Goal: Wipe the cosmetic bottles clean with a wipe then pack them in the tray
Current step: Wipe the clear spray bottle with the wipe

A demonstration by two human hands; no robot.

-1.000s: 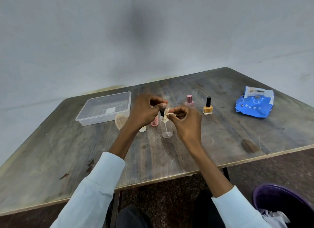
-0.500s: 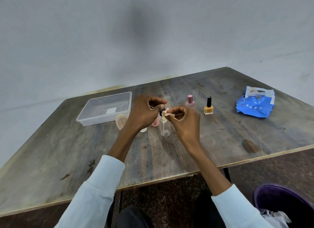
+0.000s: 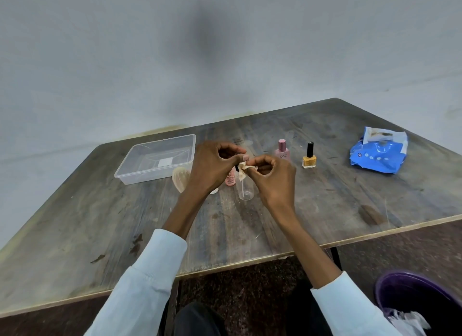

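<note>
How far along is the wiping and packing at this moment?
Nothing is packed: the clear tray holds no bottles. In hand: the right hand pinches a small wipe against a small dark-capped item gripped by the left hand, mostly hidden. Left: the pink bottle, yellow polish bottle, clear bottle and small pink bottle stand on the table, unpacked.
</note>
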